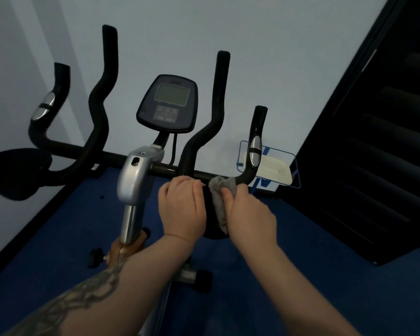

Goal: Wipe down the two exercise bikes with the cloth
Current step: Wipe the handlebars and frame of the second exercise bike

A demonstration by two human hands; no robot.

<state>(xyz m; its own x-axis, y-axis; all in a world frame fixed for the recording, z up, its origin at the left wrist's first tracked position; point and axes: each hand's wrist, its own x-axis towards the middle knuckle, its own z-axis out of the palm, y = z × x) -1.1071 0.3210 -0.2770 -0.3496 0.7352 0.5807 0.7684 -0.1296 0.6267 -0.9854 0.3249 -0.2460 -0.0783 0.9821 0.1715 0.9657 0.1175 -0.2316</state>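
Note:
An exercise bike fills the middle of the head view, with a silver post (134, 183), a grey console (169, 103) and black foam handlebars (100, 98). My left hand (182, 207) grips a black padded arm rest (210, 214) on the right side of the bar. My right hand (250, 214) pinches a grey cloth (222, 190) and presses it against that pad, just below the right grip with its silver sensor (255, 151). A matching black pad (17, 173) juts out at the far left. Only one bike is in view.
Blue carpet (301, 275) covers the floor. A pale wall (252, 57) stands close behind the handlebars. A clear plastic box (272, 166) lies on the floor by the wall. A dark cabinet or door (386, 141) rises at the right.

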